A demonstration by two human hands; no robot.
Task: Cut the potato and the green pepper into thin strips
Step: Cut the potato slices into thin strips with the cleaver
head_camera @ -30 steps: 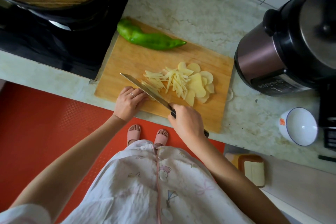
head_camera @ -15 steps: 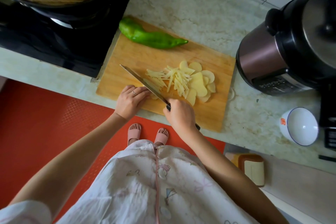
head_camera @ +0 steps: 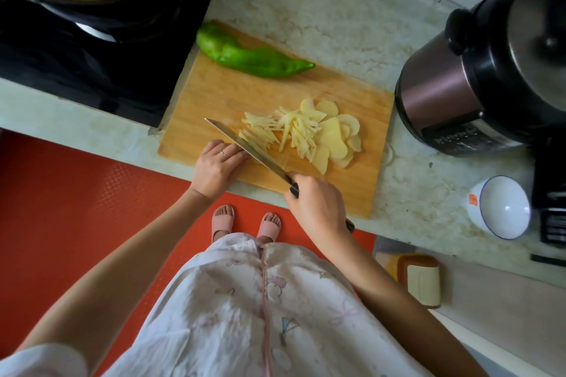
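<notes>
The potato (head_camera: 306,135), in strips and slices, lies mid cutting board (head_camera: 211,101); the green pepper (head_camera: 251,58) waits whole at the far edge. My right hand (head_camera: 318,205) grips the knife (head_camera: 245,144); my left hand (head_camera: 217,168) curls beside the blade as guide, though what it pins I cannot tell.

Whole green pepper (head_camera: 251,58) lies beyond pale potato (head_camera: 306,135) slices and strips.
</notes>
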